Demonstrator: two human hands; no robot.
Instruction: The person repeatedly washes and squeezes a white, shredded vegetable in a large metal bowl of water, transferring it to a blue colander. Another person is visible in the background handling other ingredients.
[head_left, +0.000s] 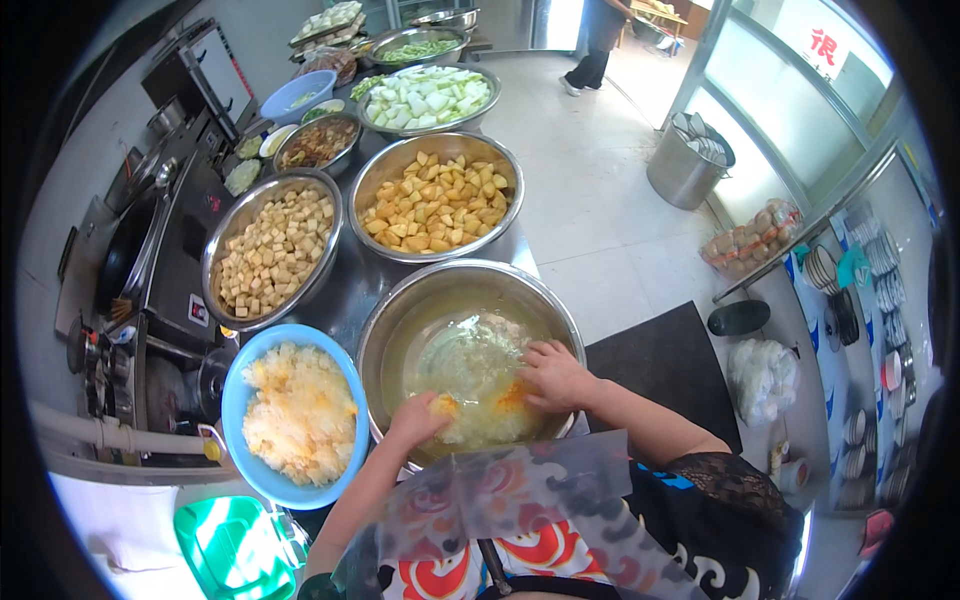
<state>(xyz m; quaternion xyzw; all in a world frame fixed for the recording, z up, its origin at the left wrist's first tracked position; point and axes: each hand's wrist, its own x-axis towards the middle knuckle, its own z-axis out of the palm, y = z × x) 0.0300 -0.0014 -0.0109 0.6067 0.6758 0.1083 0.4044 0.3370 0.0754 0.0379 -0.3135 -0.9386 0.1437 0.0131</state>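
A large steel basin of cloudy water stands right in front of me, with pale, frilly food pieces partly under the surface, likely white fungus. My left hand dips in at the near left side, its fingers around a yellowish piece. Over the right side of the water is my right hand, fingers spread and bent beside an orange-yellow piece; whether it grips anything is unclear. To the left, touching or close to the basin, a blue plastic basin holds a heap of similar pale and orange frilly pieces.
Beyond are steel bowls of fried potato chunks, pale cubes and cut green-white vegetable. A stove with a wok is at left, a green bin below. A person stands far off.
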